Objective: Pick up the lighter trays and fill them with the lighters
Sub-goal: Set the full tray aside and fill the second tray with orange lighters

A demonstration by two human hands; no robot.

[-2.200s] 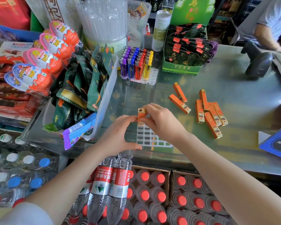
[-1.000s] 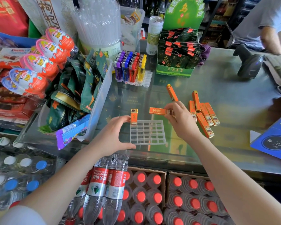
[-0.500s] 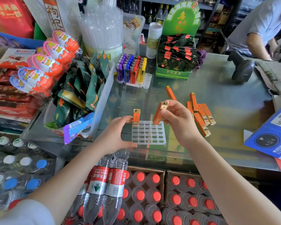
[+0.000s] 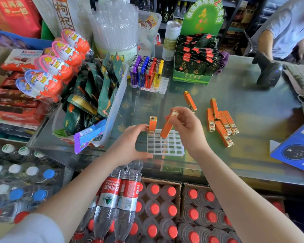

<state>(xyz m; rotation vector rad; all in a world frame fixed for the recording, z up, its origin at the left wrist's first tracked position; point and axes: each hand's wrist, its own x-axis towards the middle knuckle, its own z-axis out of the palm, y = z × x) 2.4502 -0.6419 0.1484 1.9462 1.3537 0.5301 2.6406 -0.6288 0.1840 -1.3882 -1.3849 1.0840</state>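
A clear plastic lighter tray (image 4: 165,146) with a grid of cells lies on the glass counter. One orange lighter (image 4: 152,124) stands upright in its far left corner cell. My left hand (image 4: 130,142) grips the tray's left edge. My right hand (image 4: 188,127) holds a second orange lighter (image 4: 167,128) by its top, tilted, with its lower end at a far-row cell beside the standing one. Several loose orange lighters (image 4: 221,122) lie flat on the counter to the right, and one more loose orange lighter (image 4: 190,101) lies apart behind my right hand.
A second tray of coloured lighters (image 4: 146,74) stands further back. A clear bin of green packets (image 4: 98,95) is at the left, a green display box (image 4: 193,62) behind, a barcode scanner (image 4: 268,71) and another person at the far right. A blue box (image 4: 295,148) overhangs the right edge.
My right hand picked a lighter off the counter, turned it from flat to nearly upright and brought it down to the tray beside the first one. My left hand kept hold of the tray.
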